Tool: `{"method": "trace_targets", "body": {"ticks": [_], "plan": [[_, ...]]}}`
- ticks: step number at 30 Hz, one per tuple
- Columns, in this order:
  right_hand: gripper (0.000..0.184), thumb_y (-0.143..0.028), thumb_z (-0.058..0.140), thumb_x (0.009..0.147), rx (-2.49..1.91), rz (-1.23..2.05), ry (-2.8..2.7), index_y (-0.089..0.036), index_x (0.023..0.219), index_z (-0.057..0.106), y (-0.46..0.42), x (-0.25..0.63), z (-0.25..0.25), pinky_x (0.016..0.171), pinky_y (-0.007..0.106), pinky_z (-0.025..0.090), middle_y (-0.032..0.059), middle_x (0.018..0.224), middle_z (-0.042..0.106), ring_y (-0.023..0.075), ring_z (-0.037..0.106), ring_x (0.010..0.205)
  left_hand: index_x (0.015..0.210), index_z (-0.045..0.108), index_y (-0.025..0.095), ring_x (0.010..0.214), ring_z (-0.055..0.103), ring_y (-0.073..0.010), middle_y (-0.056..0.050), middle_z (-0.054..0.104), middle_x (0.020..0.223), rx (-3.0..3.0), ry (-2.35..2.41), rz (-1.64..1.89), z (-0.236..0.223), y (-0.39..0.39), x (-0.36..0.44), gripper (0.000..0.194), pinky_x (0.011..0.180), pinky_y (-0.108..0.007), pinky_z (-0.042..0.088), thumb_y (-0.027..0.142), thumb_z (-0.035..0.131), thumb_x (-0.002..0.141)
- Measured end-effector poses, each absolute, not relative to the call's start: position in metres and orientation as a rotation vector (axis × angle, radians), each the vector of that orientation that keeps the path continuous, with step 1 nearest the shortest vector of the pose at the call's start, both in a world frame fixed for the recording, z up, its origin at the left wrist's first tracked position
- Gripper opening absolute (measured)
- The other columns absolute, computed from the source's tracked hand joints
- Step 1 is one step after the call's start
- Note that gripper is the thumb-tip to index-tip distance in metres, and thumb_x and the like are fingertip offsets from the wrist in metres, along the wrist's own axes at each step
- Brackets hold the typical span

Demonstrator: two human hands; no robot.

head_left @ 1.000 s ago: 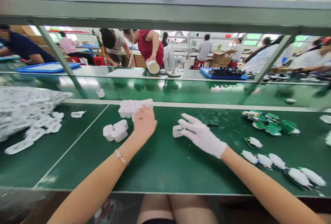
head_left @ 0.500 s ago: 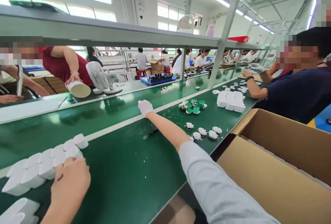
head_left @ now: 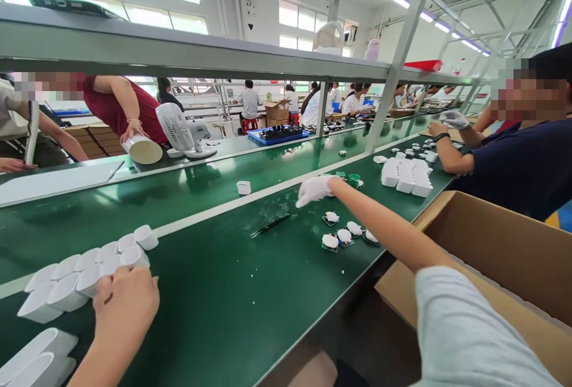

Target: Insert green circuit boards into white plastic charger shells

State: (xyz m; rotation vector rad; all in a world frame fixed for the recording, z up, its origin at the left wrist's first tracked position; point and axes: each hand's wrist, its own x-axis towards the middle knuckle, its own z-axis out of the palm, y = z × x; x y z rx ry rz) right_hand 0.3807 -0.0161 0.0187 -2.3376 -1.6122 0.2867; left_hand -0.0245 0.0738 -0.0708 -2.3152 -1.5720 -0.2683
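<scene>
My bare left hand [head_left: 126, 299] is closed at the end of a double row of white plastic housings [head_left: 67, 295] on the green bench. Its fingertips are hidden, so what they hold cannot be made out. My right hand [head_left: 315, 190], in a white glove, hangs over the bench, fingers pointing down and left, with nothing visible in them. It partly covers a pile of green circuit boards [head_left: 355, 180]. Below it lie black tweezers [head_left: 270, 226] and several boards with white pouch-like parts [head_left: 330, 242]. A single white housing [head_left: 243, 187] stands on the far belt strip.
An open cardboard box [head_left: 504, 244] stands at the right edge. More white housings [head_left: 406, 176] sit in front of a co-worker [head_left: 518, 143]. A pale divider strip [head_left: 214, 213] runs along the bench. Across the belt are a white fan [head_left: 172, 128] and a blue tray [head_left: 277, 136].
My right hand has moved right and back from the divider, toward the circuit boards. A white housing now shows on the far strip near where it was. My left hand stays by the rows.
</scene>
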Motion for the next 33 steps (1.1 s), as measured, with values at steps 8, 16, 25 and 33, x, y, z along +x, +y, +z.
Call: {"method": "trace_targets", "body": {"ticks": [8, 16, 25, 33], "plan": [[0.018, -0.033, 0.071, 0.067, -2.568, 0.301, -1.517, -0.017, 0.074, 0.069, -0.094, 0.402, -0.029, 0.07, 0.032, 0.047, 0.009, 0.079, 0.069, 0.0249, 0.065, 0.08, 0.11, 0.064, 0.007, 0.108, 0.051, -0.0333, -0.017, 0.059, 0.117, -2.667, -1.518, -0.883, -0.078, 0.055, 0.023, 0.049, 0.098, -0.045, 0.04, 0.04, 0.046, 0.08], [0.037, -0.018, 0.059, 0.075, -1.948, 0.307, -1.874, -0.021, 0.112, 0.059, -0.074, 0.31, -0.038, 0.089, 0.025, 0.046, 0.0002, 0.094, 0.068, 0.0134, 0.063, 0.091, 0.138, 0.039, 0.013, 0.115, 0.054, -0.0269, -0.013, 0.056, 0.126, -2.895, -1.796, -1.321, -0.086, 0.04, 0.039, 0.07, 0.102, -0.043, 0.042, 0.028, 0.063, 0.073], [0.055, -0.02, 0.056, 0.075, -1.805, 0.4, -2.116, -0.023, 0.13, 0.053, -0.045, 0.266, -0.042, 0.097, 0.039, 0.043, 0.0075, 0.126, 0.058, 0.0244, 0.055, 0.115, 0.133, 0.047, 0.018, 0.102, 0.062, -0.0208, -0.007, 0.064, 0.116, -3.052, -1.936, -1.583, -0.084, 0.036, 0.039, 0.07, 0.097, -0.037, 0.047, 0.017, 0.072, 0.067], [0.014, -0.027, 0.066, 0.07, -1.902, 0.428, -2.0, -0.023, 0.083, 0.062, -0.03, 0.245, -0.043, 0.07, 0.033, 0.049, 0.0013, 0.079, 0.068, 0.0202, 0.064, 0.076, 0.137, 0.042, 0.025, 0.071, 0.054, -0.0107, 0.0, 0.06, 0.105, -3.193, -1.77, -1.562, -0.08, 0.025, 0.041, 0.076, 0.081, -0.033, 0.051, 0.018, 0.073, 0.068]]}}
